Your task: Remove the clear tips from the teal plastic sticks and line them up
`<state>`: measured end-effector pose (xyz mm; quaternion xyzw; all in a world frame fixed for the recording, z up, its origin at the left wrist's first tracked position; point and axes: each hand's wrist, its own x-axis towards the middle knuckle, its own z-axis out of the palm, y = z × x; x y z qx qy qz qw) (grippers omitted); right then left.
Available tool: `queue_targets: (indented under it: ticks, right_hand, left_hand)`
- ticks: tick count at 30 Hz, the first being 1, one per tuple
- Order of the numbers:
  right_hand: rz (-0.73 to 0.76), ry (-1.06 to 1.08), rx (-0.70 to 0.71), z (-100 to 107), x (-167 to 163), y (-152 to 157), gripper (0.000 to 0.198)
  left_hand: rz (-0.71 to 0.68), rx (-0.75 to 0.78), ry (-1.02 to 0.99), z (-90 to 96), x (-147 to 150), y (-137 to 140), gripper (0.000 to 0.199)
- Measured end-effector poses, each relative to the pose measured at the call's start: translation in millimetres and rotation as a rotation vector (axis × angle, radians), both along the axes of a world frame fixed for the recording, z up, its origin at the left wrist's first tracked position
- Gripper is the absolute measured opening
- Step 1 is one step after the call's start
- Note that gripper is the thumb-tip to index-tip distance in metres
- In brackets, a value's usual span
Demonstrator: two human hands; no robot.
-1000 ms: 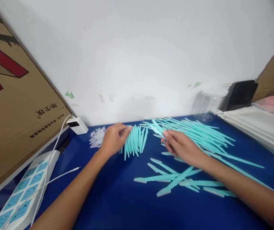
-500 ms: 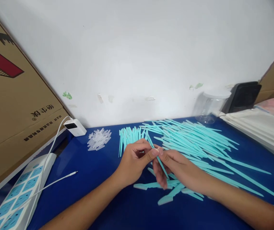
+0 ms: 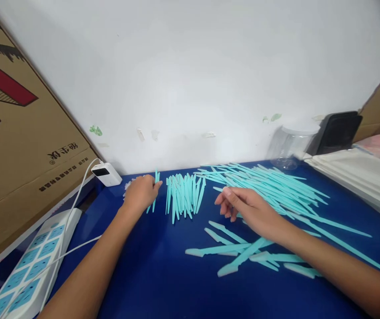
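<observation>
My left hand (image 3: 141, 192) is closed around slim teal eyebrow razors (image 3: 156, 176) at the back left; their ends stick out above and below the fingers. It partly covers the pile of small clear blade caps (image 3: 126, 185). Just right of it lies a row of teal eyebrow razors (image 3: 183, 195), side by side. My right hand (image 3: 243, 206) hovers at the left edge of the big loose heap of razors (image 3: 269, 188), fingers loosely curled and apart, with nothing visible in them. In front of it, several razors with pale blades (image 3: 239, 261) lie crossed on the blue table (image 3: 163, 283).
A white power strip (image 3: 33, 266) with a cable lies at the left, near a white box-shaped device (image 3: 107, 174) and a large carton (image 3: 26, 146). At the back right stand a clear lidded jar (image 3: 291, 148) and a black object (image 3: 338, 133), beside white stacked sheets (image 3: 369, 177).
My hands have parted. The left has moved left and back with razors, to beside the cap pile; the right has risen slightly and no longer touches the razor both hands held.
</observation>
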<state>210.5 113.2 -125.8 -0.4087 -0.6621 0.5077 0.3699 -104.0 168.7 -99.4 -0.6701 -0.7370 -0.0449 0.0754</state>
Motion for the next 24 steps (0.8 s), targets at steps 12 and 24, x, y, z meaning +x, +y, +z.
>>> queue_targets:
  ticks: [12, 24]
  right_hand:
    - [-0.059, -0.203, 0.152, -1.0, 4.3, 4.3, 0.052]
    - [0.286, -0.696, 0.289, 15.7, 13.5, -12.9, 0.04]
  left_hand:
    - [-0.072, -0.27, -0.42, -14.0, 10.8, 0.8, 0.048]
    - [-0.001, -0.042, 0.07, -7.7, 21.4, -8.6, 0.051]
